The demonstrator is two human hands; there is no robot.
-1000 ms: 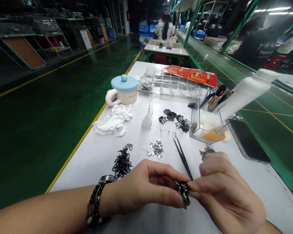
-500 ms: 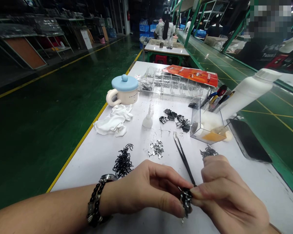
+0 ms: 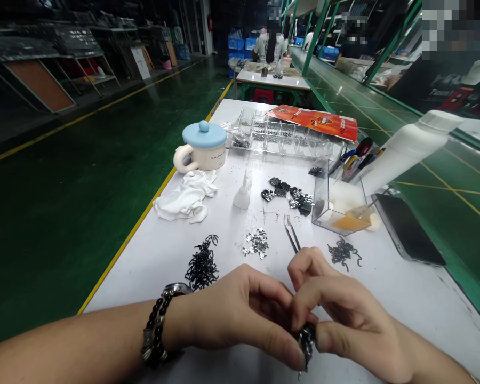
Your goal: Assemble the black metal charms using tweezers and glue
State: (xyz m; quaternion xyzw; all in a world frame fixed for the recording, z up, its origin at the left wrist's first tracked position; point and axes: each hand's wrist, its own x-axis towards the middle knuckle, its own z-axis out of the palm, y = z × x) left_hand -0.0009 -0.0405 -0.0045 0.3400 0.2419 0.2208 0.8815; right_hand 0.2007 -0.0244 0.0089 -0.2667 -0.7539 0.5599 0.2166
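A small black and silver metal assembly [image 3: 306, 341] sits between my two hands at the bottom of the view. My left hand [image 3: 240, 320] is closed in a pinch on it from the left. From the right, the bent fingers and thumb of my right hand [image 3: 356, 320] grip its upper end, partly covering it. Tweezers [image 3: 291, 234] lie beyond the right hand, which hides their rear part. Small black curved pieces form a pile [image 3: 202, 264] on the left and a smaller pile [image 3: 343, 252] on the right. Between them lie small silver plates [image 3: 257, 243].
Black flat parts [image 3: 300, 201] lie mid-table near a pointed white dropper bottle [image 3: 242, 196]. Around them are a white cloth [image 3: 186, 197], a lidded mug [image 3: 208, 157], a divided clear tray [image 3: 280, 152], a tool box [image 3: 336, 213], a white bottle [image 3: 412, 152] and a phone [image 3: 410, 229].
My right hand has shifted left and its fingers have moved over the top of the assembly, covering part of the tweezers. The right-hand pile is now uncovered. My left hand has barely moved.
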